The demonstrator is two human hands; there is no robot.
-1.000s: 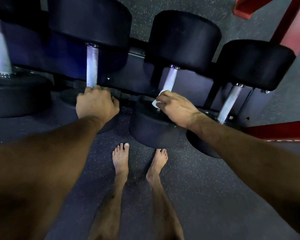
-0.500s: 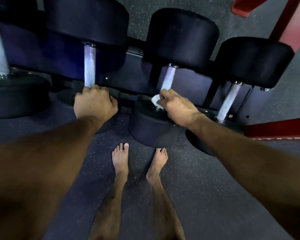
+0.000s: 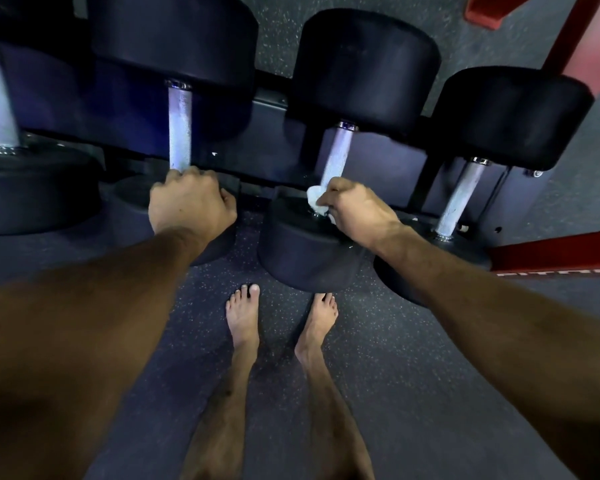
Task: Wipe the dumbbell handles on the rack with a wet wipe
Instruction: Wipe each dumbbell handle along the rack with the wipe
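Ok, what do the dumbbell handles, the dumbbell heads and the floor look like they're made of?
Dumbbell handles: apparently bare metal, silvery with a fine grainy texture that suggests knurling, and shiny collars at the ends. Dumbbell heads: probably rubber or urethane, matte black with no glare. Floor: looks like dark rubber gym matting, going by its pale flecks.

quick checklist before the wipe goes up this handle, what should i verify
1. Wet wipe held in right hand: ok.
2. Wipe against the bottom of the third handle: ok.
3. Left hand gripping the second handle for support: ok.
4. Handle above the wipe free of obstruction: ok.
5. Wipe wet enough: cannot tell.
6. Bare feet away from the dumbbell head: not ok, toes lie just under it.
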